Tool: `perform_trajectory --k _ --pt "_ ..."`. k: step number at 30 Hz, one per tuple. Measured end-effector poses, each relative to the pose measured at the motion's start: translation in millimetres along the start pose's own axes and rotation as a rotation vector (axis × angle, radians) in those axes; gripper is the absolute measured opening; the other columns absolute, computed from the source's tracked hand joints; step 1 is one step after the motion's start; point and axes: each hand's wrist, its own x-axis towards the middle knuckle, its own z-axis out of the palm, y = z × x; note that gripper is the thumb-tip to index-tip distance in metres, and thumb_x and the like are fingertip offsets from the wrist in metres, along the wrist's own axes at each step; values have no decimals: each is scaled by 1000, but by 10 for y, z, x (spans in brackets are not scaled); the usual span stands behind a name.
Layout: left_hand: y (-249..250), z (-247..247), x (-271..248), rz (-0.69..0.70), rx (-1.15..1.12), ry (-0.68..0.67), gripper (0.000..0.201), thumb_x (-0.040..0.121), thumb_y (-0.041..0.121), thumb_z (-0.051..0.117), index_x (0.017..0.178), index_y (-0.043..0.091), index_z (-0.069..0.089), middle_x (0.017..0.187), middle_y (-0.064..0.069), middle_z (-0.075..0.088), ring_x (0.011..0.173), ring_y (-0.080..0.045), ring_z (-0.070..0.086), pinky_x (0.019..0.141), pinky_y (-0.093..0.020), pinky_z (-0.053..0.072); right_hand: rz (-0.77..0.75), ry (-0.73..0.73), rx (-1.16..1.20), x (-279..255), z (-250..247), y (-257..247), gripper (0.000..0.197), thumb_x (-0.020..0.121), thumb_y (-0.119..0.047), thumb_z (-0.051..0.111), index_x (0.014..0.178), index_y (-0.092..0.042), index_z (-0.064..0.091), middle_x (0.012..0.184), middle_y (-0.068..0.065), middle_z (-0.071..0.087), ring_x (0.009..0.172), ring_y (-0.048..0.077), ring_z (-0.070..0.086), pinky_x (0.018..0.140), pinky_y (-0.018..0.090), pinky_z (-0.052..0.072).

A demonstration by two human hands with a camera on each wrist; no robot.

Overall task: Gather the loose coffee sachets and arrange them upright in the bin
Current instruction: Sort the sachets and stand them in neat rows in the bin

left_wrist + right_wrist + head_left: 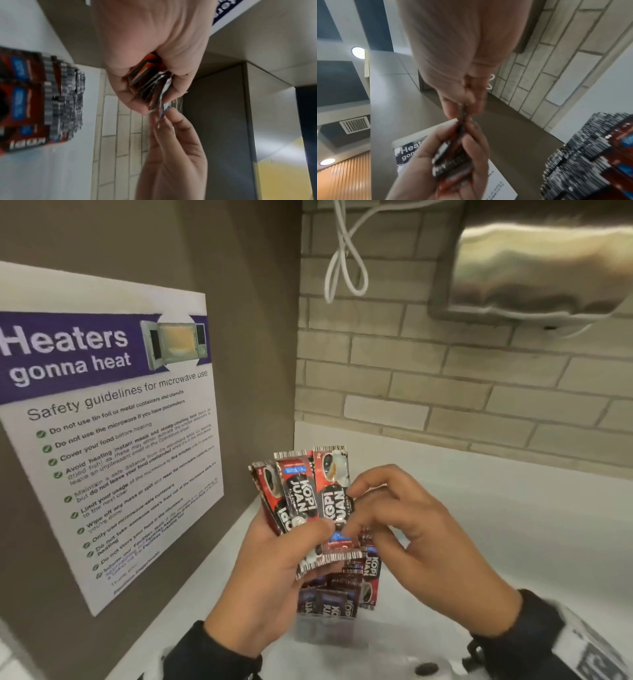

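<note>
My left hand (301,537) grips a fanned bunch of red and black coffee sachets (301,498) above the white counter, thumb across their fronts. My right hand (356,515) pinches the rightmost sachet (334,474) of the fan between thumb and forefinger. Just below stands a clear bin (325,633) with several more sachets (342,594) upright in it. In the left wrist view the left hand (154,94) clasps the sachet bunch (147,79) and the right hand (171,135) nips its edge. The right wrist view shows the right hand (464,106) pinching the bunch (453,159).
A microwave safety poster (102,422) hangs on the brown panel at left. Behind the counter (496,525) runs a brick-tile wall (445,378). A steel dispenser (541,261) juts out at top right, with a white cable (346,251) looped beside it.
</note>
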Motion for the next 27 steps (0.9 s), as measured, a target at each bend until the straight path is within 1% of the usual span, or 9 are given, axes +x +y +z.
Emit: perform_trajectory --k 4,7,10,13,16,20,22,25,27 --pt "-31 -61 9 0 131 -65 46 67 -6 69 109 11 61 97 -12 73 83 -26 71 67 -35 57 137 91 25 115 -135 -105 33 83 -9 54 102 -34 64 118 -15 49 102 5 55 77 16 47" --pt "-33 -47 -23 -48 159 -141 53 61 5 67 113 12 60 102 -11 73 93 -30 70 77 -41 56 352 -22 93 255 -240 -91 42 84 -13 67 113 -42 56 106 -12 56 75 3 59 68 21 49" --pt "-16 -49 -19 -27 78 -122 53 60 8 70 112 12 59 97 -9 74 80 -22 72 62 -31 57 482 125 359 284 -298 -66 36 81 6 64 99 -24 66 94 7 58 56 12 55 53 19 46" --pt "-3 -59 15 14 -10 -51 57 57 -1 80 108 12 61 91 -6 74 73 -16 71 54 -27 55 573 298 659 217 -302 -55 24 82 15 57 92 -7 59 84 14 57 50 18 59 50 24 53" --pt "-17 -60 55 58 -57 17 43 62 10 69 104 13 62 93 -6 74 74 -16 70 54 -27 56 680 252 829 96 -160 -66 22 82 12 58 95 -6 53 81 14 58 55 24 64 53 28 57" --pt "-21 -116 110 89 -49 58 39 65 9 66 104 13 61 89 -2 74 71 -14 70 52 -26 54 665 -22 534 -63 36 -50 14 76 -13 73 82 -18 62 79 7 65 70 20 64 65 30 53" --pt "-8 -126 113 85 3 36 34 72 2 66 104 15 61 91 -4 74 74 -18 71 53 -27 55 616 -119 422 -54 73 -53 10 72 -24 71 80 -23 64 82 7 70 73 17 62 69 32 49" --pt "-12 -119 101 73 21 -9 38 67 10 68 104 14 62 93 -8 74 76 -22 72 54 -27 55 561 -115 391 0 101 -56 9 78 -19 70 86 -20 65 89 9 71 81 30 67 75 41 53" --pt "-15 -126 110 60 17 -35 44 61 16 71 104 13 62 92 -7 74 75 -19 70 54 -27 54 562 -28 391 42 73 -46 16 78 -18 70 93 -15 65 92 10 71 85 36 65 78 47 54"
